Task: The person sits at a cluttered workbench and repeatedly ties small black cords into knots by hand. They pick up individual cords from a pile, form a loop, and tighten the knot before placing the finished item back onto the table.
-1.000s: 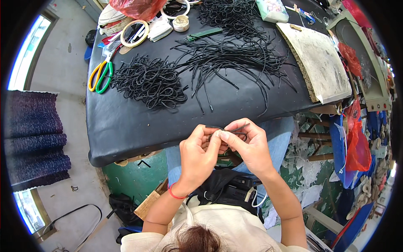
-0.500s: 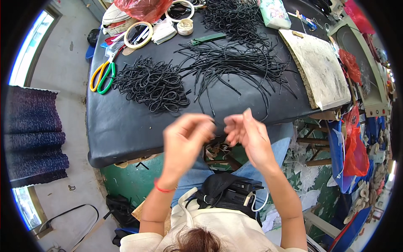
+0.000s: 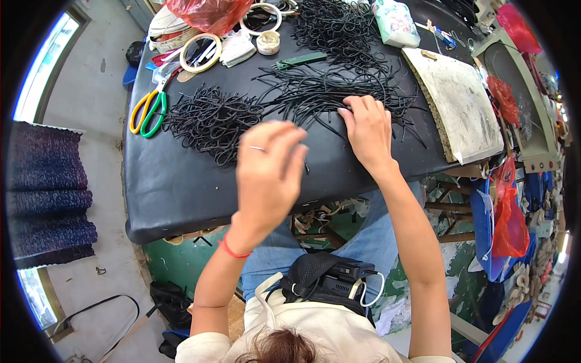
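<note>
My right hand reaches onto a loose bundle of long black cords in the middle of the table. Its thumb and fingertips close on a cord at the bundle's near side. In front of the knotted-looking heap of looped black cords, my left hand hovers over the table edge side. Its fingers curve, slightly blurred, with the thumb apart, and nothing shows between them. A ring is on one finger and a red band circles that wrist.
Scissors with yellow and green handles lie at the left. Behind are tape rolls, a red plastic bag, a green strip and another cord pile. A stained pale board lies at the right.
My hands, close together over the table's front edge before, have parted. The right went forward onto the cord bundle; the left shifted slightly and its fingers loosened.
</note>
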`<action>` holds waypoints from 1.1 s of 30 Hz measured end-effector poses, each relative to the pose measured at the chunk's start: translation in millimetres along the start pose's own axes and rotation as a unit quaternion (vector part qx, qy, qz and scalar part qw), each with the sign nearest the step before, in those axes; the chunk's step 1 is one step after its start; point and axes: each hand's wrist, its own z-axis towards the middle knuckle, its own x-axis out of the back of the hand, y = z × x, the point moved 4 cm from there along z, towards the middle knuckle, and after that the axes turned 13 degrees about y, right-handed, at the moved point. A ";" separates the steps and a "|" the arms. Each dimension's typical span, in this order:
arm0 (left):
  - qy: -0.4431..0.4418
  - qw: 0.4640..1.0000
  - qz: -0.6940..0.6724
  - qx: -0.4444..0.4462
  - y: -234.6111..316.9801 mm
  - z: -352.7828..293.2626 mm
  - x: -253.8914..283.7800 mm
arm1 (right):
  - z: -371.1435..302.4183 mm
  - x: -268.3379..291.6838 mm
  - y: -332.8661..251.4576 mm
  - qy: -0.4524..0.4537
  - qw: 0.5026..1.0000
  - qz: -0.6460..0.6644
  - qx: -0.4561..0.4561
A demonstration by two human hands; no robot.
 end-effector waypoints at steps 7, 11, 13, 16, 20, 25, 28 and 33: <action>-0.078 0.996 0.023 0.027 -9.1 -15.5 -18.5 | 20.2 31.9 8.4 0.080 0.993 0.079 0.022; 0.024 0.997 -0.010 -0.072 21.9 22.2 -16.0 | 21.4 77.0 -15.7 0.114 0.977 0.158 0.088; -0.064 0.991 -0.114 -0.020 22.9 29.3 -24.0 | 11.2 87.4 -33.5 0.110 0.970 0.189 0.103; -0.165 0.941 -0.254 0.148 21.1 25.6 -23.1 | 4.5 103.4 -35.7 0.126 0.977 0.159 0.060; -0.312 0.810 -0.325 0.377 12.1 8.2 -4.9 | -6.2 115.9 -30.3 0.045 0.987 0.155 -0.015; -0.345 0.653 -0.404 0.540 3.1 -19.3 -1.1 | -12.3 119.3 -33.5 0.039 0.988 0.149 -0.003; -0.354 0.676 -0.371 0.530 3.4 -34.9 6.4 | -9.7 119.7 -25.8 0.079 0.987 0.129 -0.046; -0.275 0.652 -0.410 0.576 12.6 -46.7 -5.3 | -15.1 107.0 -37.4 0.110 0.976 0.130 -0.133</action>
